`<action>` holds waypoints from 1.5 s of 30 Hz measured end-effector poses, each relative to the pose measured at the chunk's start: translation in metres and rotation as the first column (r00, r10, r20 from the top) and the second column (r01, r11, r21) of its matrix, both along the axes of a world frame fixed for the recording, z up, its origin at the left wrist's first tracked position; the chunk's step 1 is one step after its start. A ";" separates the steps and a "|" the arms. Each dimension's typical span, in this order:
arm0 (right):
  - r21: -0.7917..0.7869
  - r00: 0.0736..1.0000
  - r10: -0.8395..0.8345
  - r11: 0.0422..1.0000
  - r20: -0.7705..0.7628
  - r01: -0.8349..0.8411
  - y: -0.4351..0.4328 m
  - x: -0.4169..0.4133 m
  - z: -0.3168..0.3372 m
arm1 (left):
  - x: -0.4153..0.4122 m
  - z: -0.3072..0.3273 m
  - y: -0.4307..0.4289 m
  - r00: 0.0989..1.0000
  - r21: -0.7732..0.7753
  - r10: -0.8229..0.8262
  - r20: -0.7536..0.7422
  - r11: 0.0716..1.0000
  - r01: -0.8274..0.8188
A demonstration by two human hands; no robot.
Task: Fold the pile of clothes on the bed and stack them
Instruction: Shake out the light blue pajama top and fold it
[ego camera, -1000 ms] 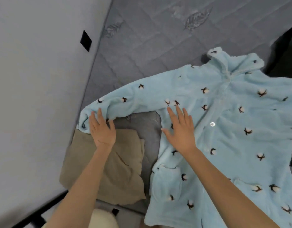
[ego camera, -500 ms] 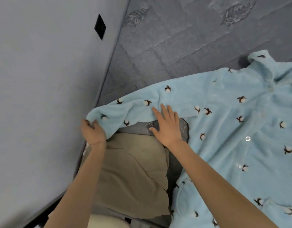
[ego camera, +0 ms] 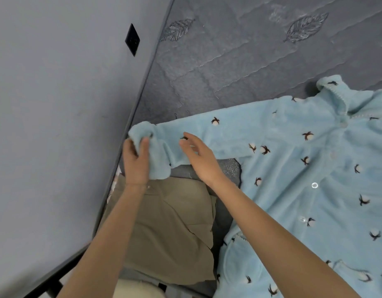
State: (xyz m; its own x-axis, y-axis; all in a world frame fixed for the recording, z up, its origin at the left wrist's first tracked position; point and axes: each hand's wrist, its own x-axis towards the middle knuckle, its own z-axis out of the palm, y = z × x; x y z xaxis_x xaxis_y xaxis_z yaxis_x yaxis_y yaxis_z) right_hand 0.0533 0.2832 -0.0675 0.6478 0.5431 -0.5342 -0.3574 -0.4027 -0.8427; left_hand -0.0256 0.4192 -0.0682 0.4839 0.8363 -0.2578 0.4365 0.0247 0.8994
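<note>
A light blue fleece top (ego camera: 297, 168) with small dark-and-white flower prints lies spread face up on the grey mattress (ego camera: 228, 67), collar at the upper right. Its left sleeve stretches toward the wall. My left hand (ego camera: 135, 162) grips the sleeve's cuff end, with fingers and thumb curled round the bunched fabric. My right hand (ego camera: 199, 157) hovers just over the middle of the sleeve, fingers loosely bent and holding nothing. A folded khaki garment (ego camera: 164, 229) lies flat under my forearms, near the bed's left edge.
A grey wall (ego camera: 56, 125) with a black socket plate (ego camera: 132, 39) runs close along the left side of the bed. The far part of the mattress shows quilted leaf patterns. A pale rounded object (ego camera: 138, 289) sits at the bottom edge.
My left hand has closed round the sleeve's cuff and lifted it, bunching the end. My right hand has come up off the mattress and sleeve edge and now hovers above the sleeve.
</note>
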 end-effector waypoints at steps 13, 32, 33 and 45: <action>0.041 0.868 -0.484 0.870 -0.109 0.491 -0.143 0.084 0.001 | 0.112 0.013 -0.184 0.751 -0.463 -0.633 0.187 0.618 0.636; -0.194 0.623 -0.740 0.592 0.254 0.782 -0.422 0.184 -0.031 | 0.167 -0.073 -0.355 0.391 0.340 -0.663 -0.638 0.213 0.916; -0.258 0.677 -0.683 0.626 0.275 0.736 -0.428 0.183 -0.037 | 0.169 -0.074 -0.360 0.340 0.270 -0.646 -0.684 0.210 0.940; -0.668 0.730 0.264 0.663 0.631 0.337 -0.441 0.132 -0.087 | 0.171 -0.097 -0.368 0.115 0.041 -0.554 -0.824 0.145 0.989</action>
